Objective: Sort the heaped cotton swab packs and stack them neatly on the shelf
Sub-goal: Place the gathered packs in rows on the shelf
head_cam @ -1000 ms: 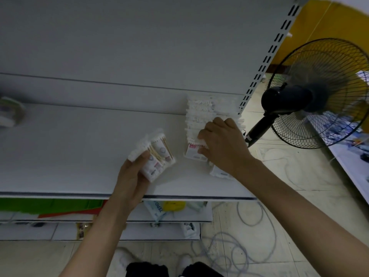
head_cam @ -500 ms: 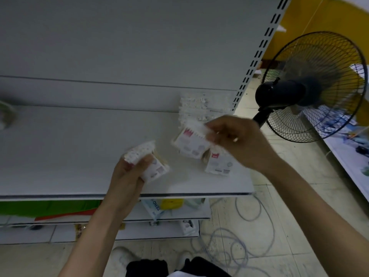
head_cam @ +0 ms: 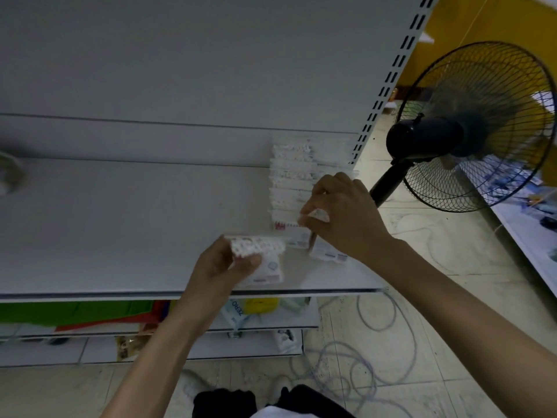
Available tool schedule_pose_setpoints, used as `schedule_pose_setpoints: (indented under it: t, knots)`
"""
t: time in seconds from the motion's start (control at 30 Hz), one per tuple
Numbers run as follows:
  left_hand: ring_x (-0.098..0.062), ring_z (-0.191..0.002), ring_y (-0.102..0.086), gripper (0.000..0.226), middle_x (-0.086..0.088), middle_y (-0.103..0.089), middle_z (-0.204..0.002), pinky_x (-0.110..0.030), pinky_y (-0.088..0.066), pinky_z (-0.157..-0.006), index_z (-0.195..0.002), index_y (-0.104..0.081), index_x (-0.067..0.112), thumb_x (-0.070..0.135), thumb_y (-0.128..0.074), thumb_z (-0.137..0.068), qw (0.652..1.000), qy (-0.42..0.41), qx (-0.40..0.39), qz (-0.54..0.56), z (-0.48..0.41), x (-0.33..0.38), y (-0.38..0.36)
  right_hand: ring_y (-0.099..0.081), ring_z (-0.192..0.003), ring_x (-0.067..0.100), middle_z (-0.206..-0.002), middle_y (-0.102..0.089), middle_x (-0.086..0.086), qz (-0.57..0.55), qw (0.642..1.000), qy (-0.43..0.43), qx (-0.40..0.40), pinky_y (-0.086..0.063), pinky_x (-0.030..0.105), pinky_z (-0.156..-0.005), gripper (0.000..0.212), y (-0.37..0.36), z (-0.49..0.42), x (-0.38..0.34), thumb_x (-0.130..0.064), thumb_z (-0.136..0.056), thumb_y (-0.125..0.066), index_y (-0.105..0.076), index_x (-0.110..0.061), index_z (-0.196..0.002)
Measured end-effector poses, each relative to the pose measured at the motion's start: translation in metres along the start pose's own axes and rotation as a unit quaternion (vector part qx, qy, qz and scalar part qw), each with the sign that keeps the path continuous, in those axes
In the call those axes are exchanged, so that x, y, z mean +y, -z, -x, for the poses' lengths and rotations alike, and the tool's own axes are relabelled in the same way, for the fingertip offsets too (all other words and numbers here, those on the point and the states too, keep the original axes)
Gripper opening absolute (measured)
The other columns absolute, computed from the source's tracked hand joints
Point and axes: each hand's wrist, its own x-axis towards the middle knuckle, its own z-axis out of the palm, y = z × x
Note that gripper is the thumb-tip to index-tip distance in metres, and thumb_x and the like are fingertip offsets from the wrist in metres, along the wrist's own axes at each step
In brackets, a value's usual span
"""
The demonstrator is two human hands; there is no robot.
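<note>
My left hand grips swab packs above the shelf; my right hand pinches one pack beside the stacked row.

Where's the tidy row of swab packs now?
Head view: the row of swab packs sits at the right end of the shelf, running from the back panel forward, left of the slotted upright; the right hand is at its near end.

Stacked swab packs sit on the shelf, right of centre; a fan stands at the frame's right.
</note>
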Motion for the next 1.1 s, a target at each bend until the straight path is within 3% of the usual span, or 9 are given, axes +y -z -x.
schedule_pose_setpoints:
  t: [0.13, 0.23, 0.33, 0.43, 0.53, 0.67, 0.8, 0.93, 1.1]
  knots:
    - [-0.005, -0.086, -0.066, 0.026, 0.013, -0.072, -0.088, -0.016, -0.05, -0.079, -0.091, -0.065, 0.024, 0.003, -0.073, -0.078, 0.989, -0.071, -0.003, -0.131, -0.003, -0.013, -0.021, -0.057, -0.083, 0.023, -0.089, -0.063, 0.003, -0.057, 0.987, -0.053, 0.144, -0.038, 0.029, -0.07, 0.021, 0.003, 0.022, 0.004, -0.029, -0.084, -0.067, -0.072, -0.015, -0.097]
    - [-0.002, -0.081, -0.063, 0.033, 0.01, -0.069, -0.09, -0.013, -0.049, -0.072, -0.093, -0.059, 0.029, 0.008, -0.078, -0.076, 0.985, -0.083, 0.059, -0.143, -0.014, -0.022, -0.033, -0.057, -0.086, 0.013, -0.095, -0.061, -0.001, -0.195, 0.925, -0.202, 0.258, -0.044, 0.023, -0.074, 0.017, -0.001, 0.059, -0.007, -0.019, -0.088, -0.066, -0.064, -0.019, -0.104]
    - [0.001, -0.083, -0.062, 0.041, 0.005, -0.064, -0.099, -0.013, -0.05, -0.071, -0.098, -0.053, 0.031, 0.014, -0.081, -0.074, 0.979, -0.083, 0.093, -0.16, -0.025, -0.031, -0.038, -0.056, -0.087, 0.004, -0.101, -0.06, -0.008, -0.297, 0.846, -0.37, 0.242, -0.045, 0.022, -0.07, 0.032, -0.018, 0.091, -0.017, -0.021, -0.082, -0.073, -0.054, -0.026, -0.109]
    - [-0.006, -0.103, -0.058, 0.061, 0.001, -0.053, -0.121, -0.017, -0.05, -0.084, -0.12, -0.044, 0.028, 0.028, -0.081, -0.071, 0.972, -0.089, 0.102, -0.19, -0.034, -0.04, -0.036, -0.056, -0.092, 0.001, -0.101, -0.06, -0.01, -0.345, 0.814, -0.433, 0.176, -0.043, 0.014, -0.074, 0.041, -0.035, 0.104, -0.015, -0.025, -0.076, -0.078, -0.054, -0.027, -0.11]
    - [-0.008, -0.127, -0.045, 0.081, 0.009, -0.041, -0.139, -0.024, -0.04, -0.103, -0.14, -0.031, 0.023, 0.042, -0.077, -0.075, 0.968, -0.1, 0.048, -0.225, -0.041, -0.043, -0.035, -0.06, -0.089, 0.003, -0.094, -0.064, -0.01, -0.339, 0.829, -0.417, 0.155, -0.044, 0.013, -0.073, 0.029, -0.044, 0.102, -0.007, -0.022, -0.078, -0.077, -0.057, -0.033, -0.095]
    - [0.012, -0.122, -0.044, 0.072, 0.019, -0.048, -0.137, -0.006, -0.035, -0.096, -0.147, -0.03, 0.019, 0.043, -0.06, -0.086, 0.951, -0.147, -0.015, -0.27, -0.042, -0.045, -0.039, -0.061, -0.081, 0.002, -0.085, -0.063, -0.013, -0.302, 0.862, -0.376, 0.155, -0.044, 0.01, -0.068, 0.025, -0.046, 0.101, 0.006, -0.019, -0.078, -0.077, -0.057, -0.033, -0.085]
    - [0.002, -0.124, -0.046, 0.07, 0.014, -0.049, -0.139, -0.006, -0.036, -0.096, -0.146, -0.032, 0.023, 0.058, -0.048, -0.087, 0.934, -0.164, 0.001, -0.317, -0.041, -0.052, -0.037, -0.06, -0.08, 0.004, -0.085, -0.064, -0.009, -0.301, 0.873, -0.348, 0.162, -0.046, 0.014, -0.069, 0.022, -0.054, 0.106, 0.014, -0.016, -0.079, -0.076, -0.059, -0.026, -0.09]
    - [-0.007, -0.126, -0.047, 0.069, 0.007, -0.049, -0.139, -0.021, -0.039, -0.1, -0.145, -0.035, 0.02, 0.058, -0.046, -0.089, 0.923, -0.182, 0.014, -0.338, -0.04, -0.057, -0.041, -0.058, -0.079, 0.002, -0.087, -0.065, -0.003, -0.31, 0.87, -0.34, 0.175, -0.044, 0.008, -0.07, 0.019, -0.059, 0.108, 0.017, -0.014, -0.082, -0.073, -0.063, -0.018, -0.098]
    - [-0.012, -0.129, -0.046, 0.067, 0.005, -0.047, -0.141, -0.027, -0.038, -0.104, -0.145, -0.036, 0.021, 0.06, -0.042, -0.091, 0.91, -0.196, 0.014, -0.366, -0.039, -0.061, -0.041, -0.056, -0.079, -0.005, -0.087, -0.064, -0.002, -0.32, 0.873, -0.336, 0.153, -0.041, 0.005, -0.069, 0.019, -0.057, 0.109, 0.023, -0.012, -0.084, -0.071, -0.065, -0.01, -0.101]
